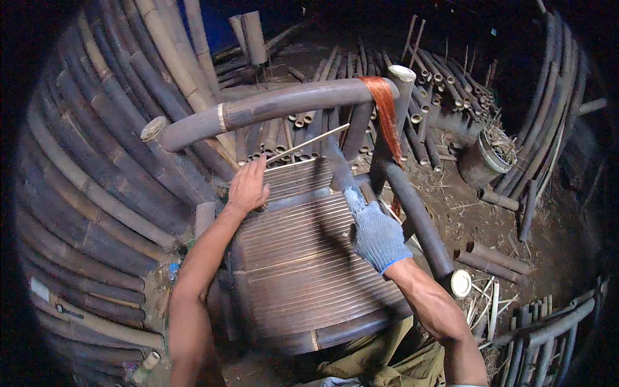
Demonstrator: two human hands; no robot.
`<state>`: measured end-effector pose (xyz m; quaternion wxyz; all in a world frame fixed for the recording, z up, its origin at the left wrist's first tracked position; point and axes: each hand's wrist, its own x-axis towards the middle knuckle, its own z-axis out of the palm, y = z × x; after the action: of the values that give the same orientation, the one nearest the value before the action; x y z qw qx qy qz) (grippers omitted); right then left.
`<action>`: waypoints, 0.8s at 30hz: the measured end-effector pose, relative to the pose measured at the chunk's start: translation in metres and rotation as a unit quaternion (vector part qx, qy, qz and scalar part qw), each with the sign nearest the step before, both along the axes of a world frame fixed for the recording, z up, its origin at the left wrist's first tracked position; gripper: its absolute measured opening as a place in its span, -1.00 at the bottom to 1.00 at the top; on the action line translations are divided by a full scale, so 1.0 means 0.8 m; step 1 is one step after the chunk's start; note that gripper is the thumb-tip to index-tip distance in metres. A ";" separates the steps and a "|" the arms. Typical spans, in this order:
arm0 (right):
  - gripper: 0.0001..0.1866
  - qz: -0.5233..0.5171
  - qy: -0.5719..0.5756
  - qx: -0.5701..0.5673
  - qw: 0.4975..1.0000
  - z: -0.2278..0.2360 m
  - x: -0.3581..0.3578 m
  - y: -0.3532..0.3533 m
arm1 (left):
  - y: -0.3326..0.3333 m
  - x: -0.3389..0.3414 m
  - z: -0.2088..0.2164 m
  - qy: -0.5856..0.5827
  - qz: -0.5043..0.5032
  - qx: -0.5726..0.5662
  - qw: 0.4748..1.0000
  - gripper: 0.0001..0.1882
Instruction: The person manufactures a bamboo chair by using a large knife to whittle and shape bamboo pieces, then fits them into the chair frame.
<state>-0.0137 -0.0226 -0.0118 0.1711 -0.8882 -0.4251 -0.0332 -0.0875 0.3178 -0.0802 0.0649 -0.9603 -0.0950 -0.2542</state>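
Note:
A bamboo chair [284, 258] stands in front of me, with rows of thin slats across its seat and back. My bare left hand [248, 184] is at the left side of the backrest, its fingers on the left end of a thin bamboo strip [309, 143]. That strip slants up to the right, over the topmost back slats. In a grey-blue knitted glove, my right hand [380, 237] is closed around a broad-bladed knife [338, 161]; the handle is hidden in the glove. The blade points away from me and its tip is near the strip's right part, slightly smeared by motion.
Orange twine [385, 113] hangs over the right end of the chair's top rail [290, 100]. Long bamboo poles [97, 174] lean at the left. Cut bamboo pieces [451, 84] lie stacked behind. A bucket of shavings [487, 158] and offcuts [493, 261] are on the ground at right.

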 end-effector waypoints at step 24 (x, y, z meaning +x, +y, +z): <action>-0.26 -0.046 -0.010 0.055 0.997 -0.033 0.068 0.140 | 0.003 0.019 -0.032 -0.090 -0.034 0.026 0.995 -0.14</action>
<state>0.0405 0.0897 -0.0378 0.2133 -0.8956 -0.3834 -0.0732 -0.0722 0.3204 -0.1056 0.0721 -0.9342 -0.0616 -0.3440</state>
